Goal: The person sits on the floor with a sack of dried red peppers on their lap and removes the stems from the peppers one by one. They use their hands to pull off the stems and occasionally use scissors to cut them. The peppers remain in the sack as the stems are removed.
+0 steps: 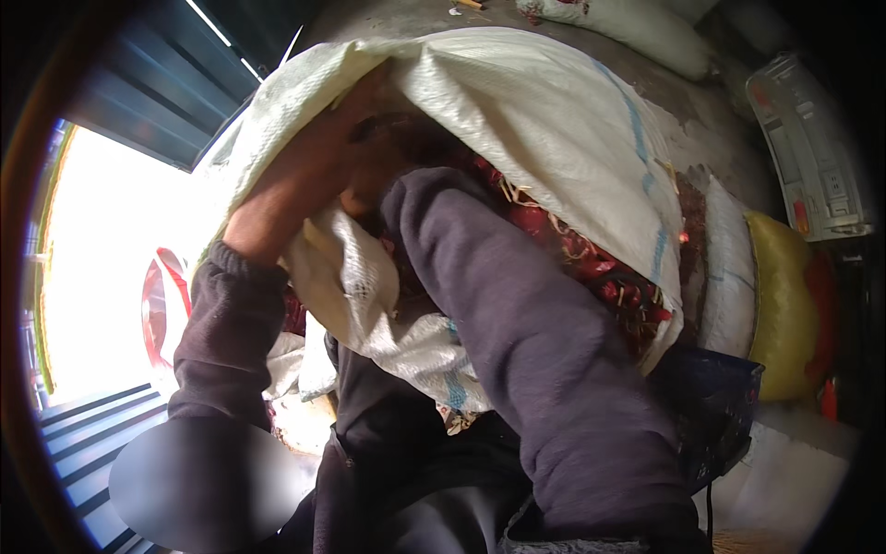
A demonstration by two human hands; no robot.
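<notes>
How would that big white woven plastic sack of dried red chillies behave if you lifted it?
The big white woven plastic sack would probably sag: its cloth already folds under the left hand. It likely weighs little for its bulk, since the dried red chillies look loose and papery. They could spill from the open mouth.

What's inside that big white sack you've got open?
The white sack holds dried red chillies with pale stems, seen along its open edge. The left hand grips the rim. The right sleeve reaches inside; that hand and the deeper contents are covered.
</notes>
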